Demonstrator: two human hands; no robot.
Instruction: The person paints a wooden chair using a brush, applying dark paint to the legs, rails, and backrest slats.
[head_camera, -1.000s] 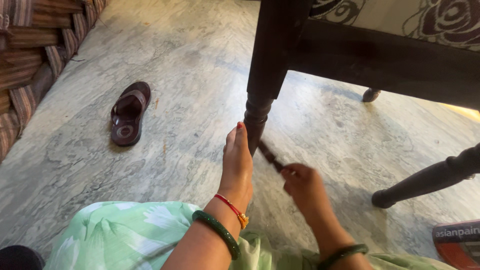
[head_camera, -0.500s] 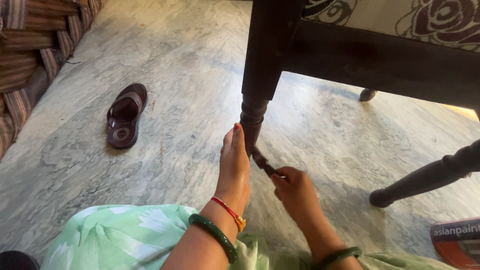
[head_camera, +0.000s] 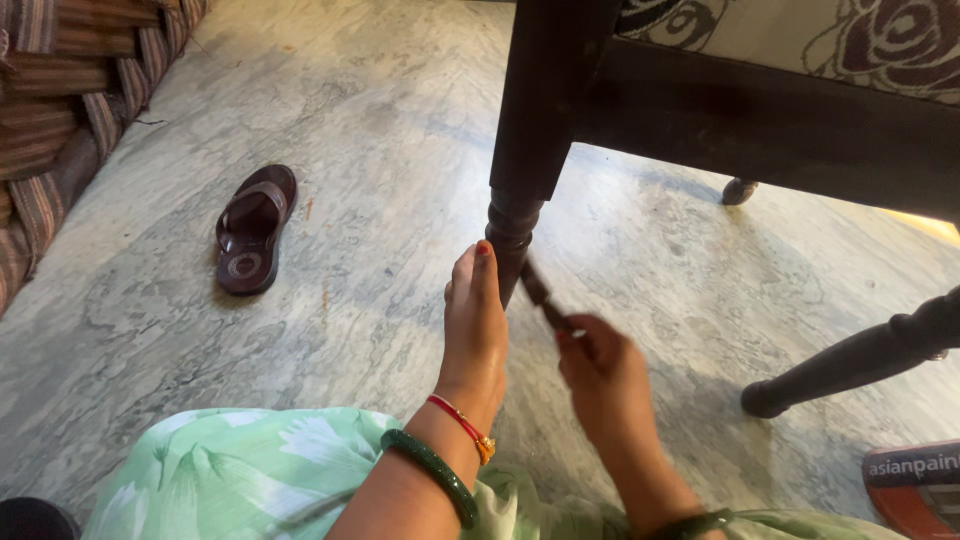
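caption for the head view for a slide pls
Left hand rests flat against a dark turned wooden furniture leg while the right hand holds a small dark brush to it.

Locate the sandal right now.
In the head view the dark brown sandal lies alone on the marble floor, upper left, left of the dark chair leg and near the striped fabric.

We note a grey marble floor (head_camera: 330, 130), striped upholstery (head_camera: 60, 90) at its left edge, and daylight at right.
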